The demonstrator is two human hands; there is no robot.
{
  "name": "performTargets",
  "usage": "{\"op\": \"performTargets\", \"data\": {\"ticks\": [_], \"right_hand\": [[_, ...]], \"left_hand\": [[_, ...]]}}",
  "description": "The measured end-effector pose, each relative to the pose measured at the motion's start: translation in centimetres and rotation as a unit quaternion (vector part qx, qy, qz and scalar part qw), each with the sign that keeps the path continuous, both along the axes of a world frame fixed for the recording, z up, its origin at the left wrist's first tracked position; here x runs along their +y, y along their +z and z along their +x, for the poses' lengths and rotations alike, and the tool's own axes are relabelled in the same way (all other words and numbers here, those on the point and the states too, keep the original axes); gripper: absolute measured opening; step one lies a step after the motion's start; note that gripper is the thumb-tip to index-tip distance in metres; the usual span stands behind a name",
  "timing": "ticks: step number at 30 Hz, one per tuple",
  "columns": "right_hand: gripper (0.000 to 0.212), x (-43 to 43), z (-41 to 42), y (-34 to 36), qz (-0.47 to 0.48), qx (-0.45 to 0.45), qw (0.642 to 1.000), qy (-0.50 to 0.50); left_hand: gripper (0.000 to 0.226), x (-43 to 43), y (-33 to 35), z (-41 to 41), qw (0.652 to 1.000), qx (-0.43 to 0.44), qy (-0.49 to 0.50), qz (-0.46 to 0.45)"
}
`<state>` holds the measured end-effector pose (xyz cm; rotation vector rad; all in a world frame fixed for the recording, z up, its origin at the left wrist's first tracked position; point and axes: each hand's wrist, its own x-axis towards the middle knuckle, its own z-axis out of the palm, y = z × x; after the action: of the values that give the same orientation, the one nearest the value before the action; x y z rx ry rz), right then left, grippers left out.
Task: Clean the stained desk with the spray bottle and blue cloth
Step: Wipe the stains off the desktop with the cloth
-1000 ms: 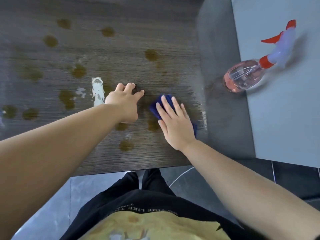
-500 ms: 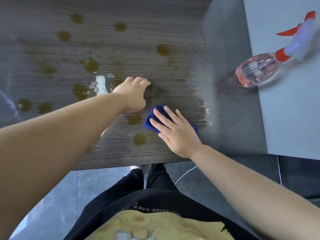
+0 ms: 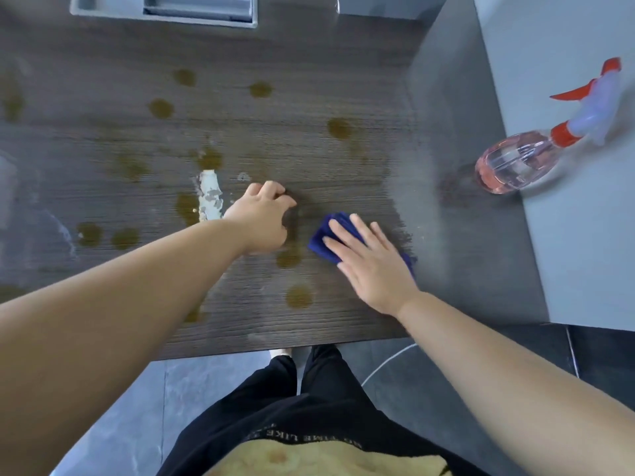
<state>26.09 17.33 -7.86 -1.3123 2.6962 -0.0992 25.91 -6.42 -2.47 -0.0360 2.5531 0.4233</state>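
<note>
Right grip (image 3: 374, 266) flat, pressing blue cloth (image 3: 324, 240) on desk (image 3: 343, 180); left grip (image 3: 261, 218) curled.

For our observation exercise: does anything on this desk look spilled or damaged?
Yes. Brown stains dot the dark desk, and a white patch beside the left hand looks chipped or smeared.

A dark wood-grain desk (image 3: 309, 63) fills the upper view, its near edge above a floor (image 3: 137, 400) of large grey tiles with thin joints. A pale curved line (image 3: 388, 359) crosses the tiles (what it is cannot be told). On the right, a darker grey band (image 3: 481, 269) meets a lighter grey surface (image 3: 567, 252). A grey recessed tray (image 3: 165, 10) sits at the desk's far edge. The light is soft and even.
</note>
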Motion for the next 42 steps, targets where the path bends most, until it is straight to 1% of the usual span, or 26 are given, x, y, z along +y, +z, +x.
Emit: {"op": "performTargets", "data": {"ticks": [1,3,5,6,7,8,9,11,13,15,17,20,22,23,26,27,28,29,31,34,35,36,37,39,41,42], "right_hand": [[0.046,1.3,-1.2,0.0,0.007,0.012,0.999,-0.030],[0.048,2.0,-3.8,0.3,0.012,0.003,0.985,-0.170],[0.049,0.0,-5.6,0.3,0.016,-0.020,0.942,-0.335],[0.050,-1.8,-5.8,0.3,0.016,-0.026,0.921,-0.389],[0.052,-3.5,-5.4,0.3,0.015,-0.028,0.911,-0.410],[0.053,-5.0,-4.6,0.3,0.011,-0.019,0.921,-0.390],[0.055,-6.0,-3.3,0.3,0.007,-0.012,0.942,-0.336],[0.055,-5.7,-1.1,0.3,0.017,-0.002,0.983,-0.182],[0.050,-3.3,-0.8,0.5,0.015,0.006,0.997,-0.073],[0.047,-0.6,-2.6,0.2,-0.001,0.019,0.998,-0.064],[0.047,0.5,-5.6,0.0,-0.013,0.022,0.990,-0.138],[0.048,-1.9,-9.2,-0.2,-0.015,-0.002,0.957,-0.290],[0.052,-4.2,-8.8,-0.3,-0.001,-0.007,0.950,-0.313],[0.054,-4.7,-8.2,-0.2,0.007,-0.006,0.962,-0.272],[0.055,-2.3,-5.3,0.4,0.033,-0.016,0.997,-0.063],[0.054,-0.7,-5.5,0.5,0.039,-0.017,0.999,-0.022],[0.053,0.8,-6.4,0.6,0.040,-0.021,0.999,-0.014],[0.053,1.8,-7.6,0.8,0.040,-0.024,0.998,-0.040],[0.052,1.7,-10.9,0.9,0.041,-0.023,0.988,-0.144],[0.053,-3.2,-14.9,0.6,0.023,-0.021,0.943,-0.330],[0.053,-5.1,-15.4,0.6,0.013,-0.027,0.933,-0.357],[0.054,-6.7,-15.3,0.5,0.008,-0.033,0.937,-0.349],[0.054,-7.6,-14.7,0.3,0.007,-0.032,0.951,-0.306],[0.052,-7.4,-12.8,0.3,0.004,-0.037,0.987,-0.157],[0.051,-4.5,-12.1,0.4,0.007,-0.034,0.999,-0.028],[0.052,-2.9,-12.6,0.4,0.012,-0.028,1.000,0.002]], "left_hand": [[0.058,-0.1,0.0,0.0,1.000,-0.011,-0.010,-0.005],[0.060,-0.3,0.2,-0.1,0.999,-0.025,-0.018,-0.011],[0.061,-0.5,0.3,-0.2,0.999,-0.030,-0.020,-0.011],[0.060,-0.5,0.3,-0.2,0.999,-0.032,-0.020,-0.010],[0.060,-0.4,0.4,-0.2,0.999,-0.034,-0.021,-0.011],[0.060,-0.4,0.4,-0.2,0.999,-0.036,-0.022,-0.013],[0.060,-0.3,0.5,-0.2,0.999,-0.037,-0.024,-0.016],[0.059,-0.4,0.6,-0.4,0.999,-0.037,-0.029,-0.018],[0.057,-0.6,0.6,-0.7,0.998,-0.041,-0.035,-0.012],[0.053,-0.8,0.6,-1.1,0.998,-0.049,-0.031,0.003],[0.052,-0.8,0.8,-1.5,0.999,-0.046,-0.009,0.026],[0.055,-0.5,0.8,-2.9,1.000,0.008,0.016,0.017],[0.058,-0.2,0.9,-3.9,1.000,0.022,0.019,-0.002],[0.061,0.1,0.9,-4.6,0.999,0.023,0.021,-0.015],[0.080,0.2,0.8,-5.6,0.998,0.023,0.009,-0.060],[0.088,0.0,0.8,-5.9,0.998,0.016,0.008,-0.068],[0.094,-0.1,0.7,-6.1,0.997,0.005,0.009,-0.071],[0.100,-0.2,0.6,-6.2,0.997,-0.007,0.011,-0.074],[0.108,-0.3,0.5,-6.2,0.996,-0.027,0.006,-0.085],[0.113,-0.1,0.3,-6.3,0.993,-0.036,-0.001,-0.110],[0.114,0.0,0.3,-6.4,0.993,-0.037,0.001,-0.115],[0.114,0.2,0.3,-6.5,0.992,-0.038,0.004,-0.120],[0.115,0.3,0.2,-6.6,0.991,-0.038,0.004,-0.125],[0.116,0.3,0.2,-6.7,0.990,-0.040,0.003,-0.133],[0.115,0.3,0.1,-6.6,0.990,-0.043,0.001,-0.132],[0.115,0.2,0.1,-6.6,0.991,-0.042,0.001,-0.130]]}}
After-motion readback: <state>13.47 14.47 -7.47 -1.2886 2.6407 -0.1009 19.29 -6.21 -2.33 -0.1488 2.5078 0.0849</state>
